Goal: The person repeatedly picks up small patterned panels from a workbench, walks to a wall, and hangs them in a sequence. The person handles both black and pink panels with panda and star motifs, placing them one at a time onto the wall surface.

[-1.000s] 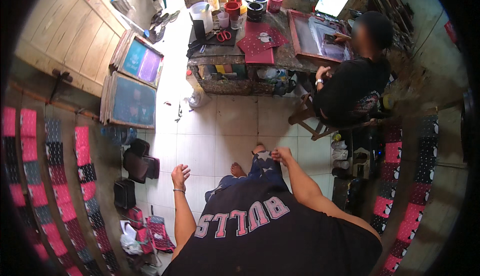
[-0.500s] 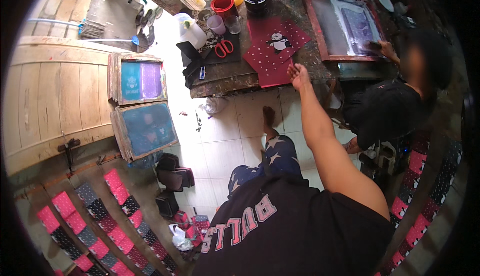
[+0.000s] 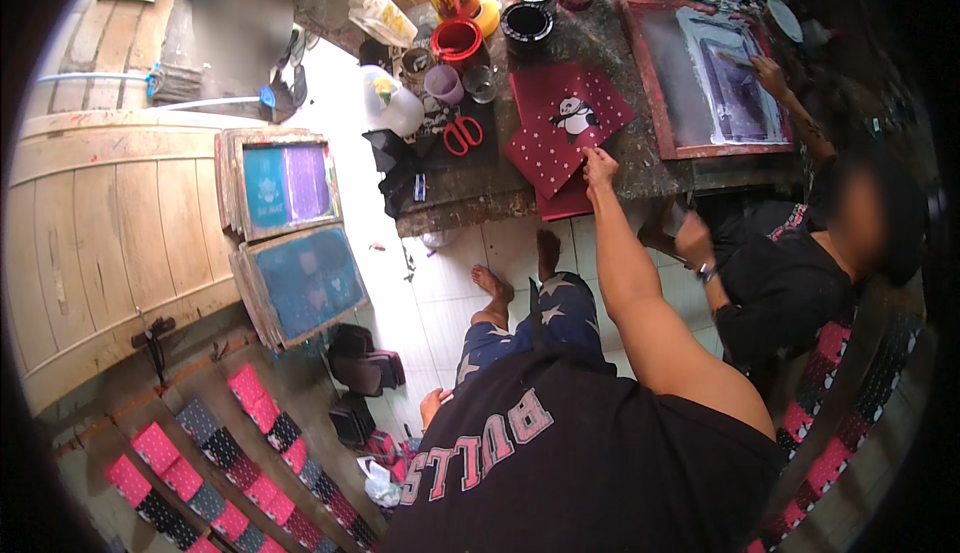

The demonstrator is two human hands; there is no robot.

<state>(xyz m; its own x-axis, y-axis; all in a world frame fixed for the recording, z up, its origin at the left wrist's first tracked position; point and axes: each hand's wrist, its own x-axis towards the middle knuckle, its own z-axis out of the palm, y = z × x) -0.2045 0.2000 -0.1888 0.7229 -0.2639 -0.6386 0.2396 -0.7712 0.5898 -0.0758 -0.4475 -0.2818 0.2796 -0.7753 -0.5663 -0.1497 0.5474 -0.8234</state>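
My right hand (image 3: 599, 167) is at the near edge of a maroon sheet (image 3: 545, 159) printed with white stars, its fingers pinched on that edge. A panda print (image 3: 574, 116) shows on the maroon pieces, which overlap on the worktable (image 3: 470, 198). Low beside my shirt, my left hand (image 3: 434, 408) is only partly visible. Its fingers look curled, with a small white thing at the tips that I cannot make out. Red-handled scissors (image 3: 462, 136) lie left of the sheets.
Paint pots, including a red one (image 3: 459, 43) and a black one (image 3: 527, 25), stand at the back. On the right, a co-worker's hand (image 3: 769, 75) works over a red-framed printing screen (image 3: 655, 103). Stacked screens (image 3: 300, 288) lean at left. Racks of pink and dark pieces (image 3: 183, 478) line the floor.
My right fingers, spread before, have closed on the maroon sheet's edge. My left hand has come into view. The co-worker's hand has moved farther up the screen; their other hand has risen. My view has shifted.
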